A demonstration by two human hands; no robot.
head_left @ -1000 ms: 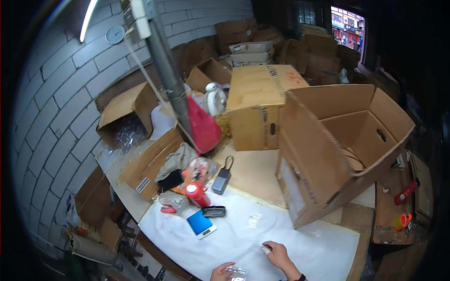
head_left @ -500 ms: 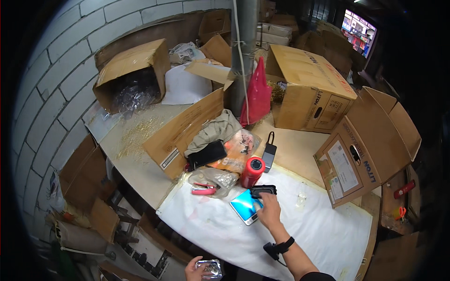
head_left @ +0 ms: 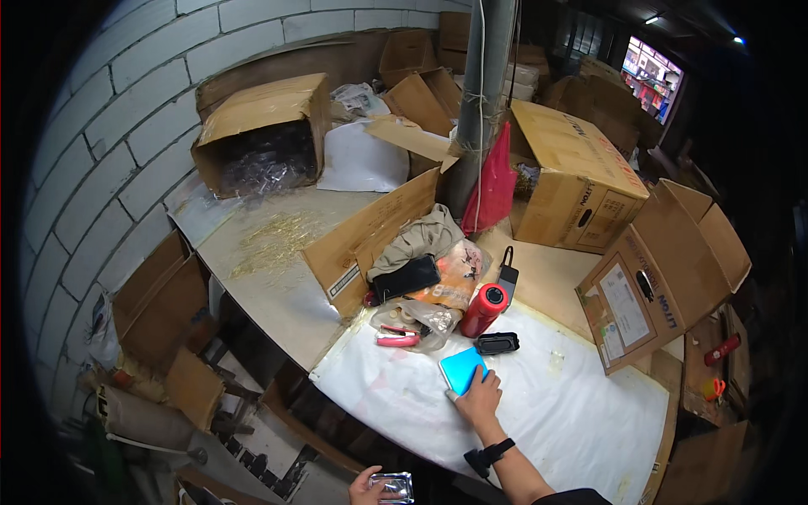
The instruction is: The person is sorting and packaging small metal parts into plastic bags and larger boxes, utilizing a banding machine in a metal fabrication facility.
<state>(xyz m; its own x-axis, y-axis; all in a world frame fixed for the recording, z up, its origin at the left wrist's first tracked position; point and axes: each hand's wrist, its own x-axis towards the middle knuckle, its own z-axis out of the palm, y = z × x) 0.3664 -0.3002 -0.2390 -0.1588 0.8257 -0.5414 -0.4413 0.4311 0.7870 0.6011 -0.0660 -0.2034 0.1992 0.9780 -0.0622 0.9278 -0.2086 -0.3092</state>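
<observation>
My right hand (head_left: 478,399), with a dark strap on its wrist, grips the near edge of a small flat device with a shiny blue top (head_left: 462,368), which looks like a pocket scale. Thumb and fingers lie on either side of it on the white sheet. Just beyond lies a black case (head_left: 497,343), and a red bottle (head_left: 484,310) stands behind that. Off the table's near edge, low in the view, my left hand (head_left: 365,486) is closed on a small shiny silvery rectangular object (head_left: 392,486); its kind is unclear.
A pink stapler (head_left: 397,340) lies beside a clear plastic bag (head_left: 435,325). Behind are a black phone (head_left: 406,278), a grey cloth (head_left: 418,242) and a dark device with a loop (head_left: 507,278). Open cardboard boxes (head_left: 665,282) flank the right; a post (head_left: 477,109) rises at the back.
My right hand has moved from the black case to the blue-topped device, now gripping its near edge. My left hand still holds the silvery object. The whole view has shifted slightly.
</observation>
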